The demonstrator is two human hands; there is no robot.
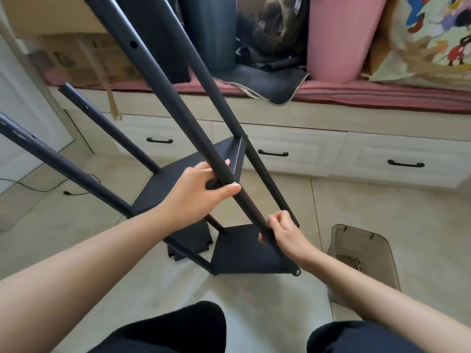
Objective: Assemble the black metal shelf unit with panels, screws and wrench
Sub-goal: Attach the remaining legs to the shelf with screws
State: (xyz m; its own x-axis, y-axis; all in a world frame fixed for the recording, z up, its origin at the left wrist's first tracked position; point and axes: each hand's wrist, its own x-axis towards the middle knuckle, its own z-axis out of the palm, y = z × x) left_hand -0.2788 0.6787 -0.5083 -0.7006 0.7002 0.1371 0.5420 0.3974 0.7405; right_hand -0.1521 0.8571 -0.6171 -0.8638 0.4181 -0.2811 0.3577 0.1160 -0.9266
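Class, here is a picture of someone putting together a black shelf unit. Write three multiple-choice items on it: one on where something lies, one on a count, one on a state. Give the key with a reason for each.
1. Where does the clear plastic container lie?
A. On the floor to the right of the shelf unit
B. On the pink cushion
C. On a shelf panel

2. How many black drawer handles show on the white drawers?
A. One
B. Three
C. Five

3. What is the left hand doing?
A. Hanging idle
B. Lying flat on the floor
C. Gripping a black pole

Key: 1 A, it sits on the tiles past the right hand. 2 B, handles show at and. 3 C, its fingers and thumb curl round the pole.
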